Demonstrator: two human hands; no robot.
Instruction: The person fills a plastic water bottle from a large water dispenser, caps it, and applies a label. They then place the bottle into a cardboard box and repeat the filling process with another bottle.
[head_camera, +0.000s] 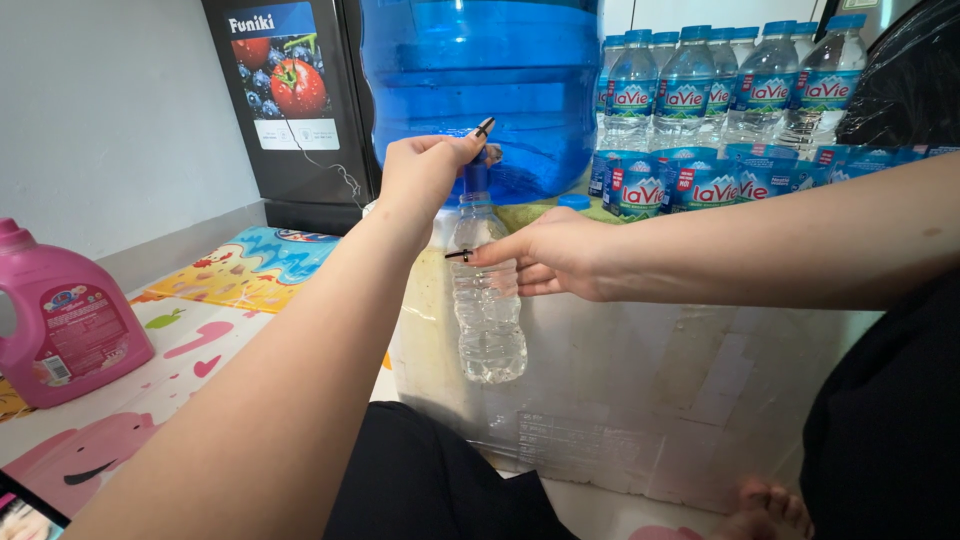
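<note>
Bottle under the tap

Right hand (555, 255) fingers clamp the clear plastic bottle (487, 310) near its shoulder; left hand (425, 170) fingers pinch the jug's tap (480, 165). Thin, crushable, likely slippery when wet.

Under my right hand (555, 255) I see a small bottle (487, 310) of clear, ribbed plastic, glossy and thin-walled. Above my left hand (425, 175) sits a big jug (485, 75) of smooth, translucent blue plastic with a shine. Below both hands, the white box (650, 380) looks like matt, slightly grainy foam, stained yellowish. Far left of them, a pink detergent jug (65, 315) is opaque, semi-gloss plastic.
</note>
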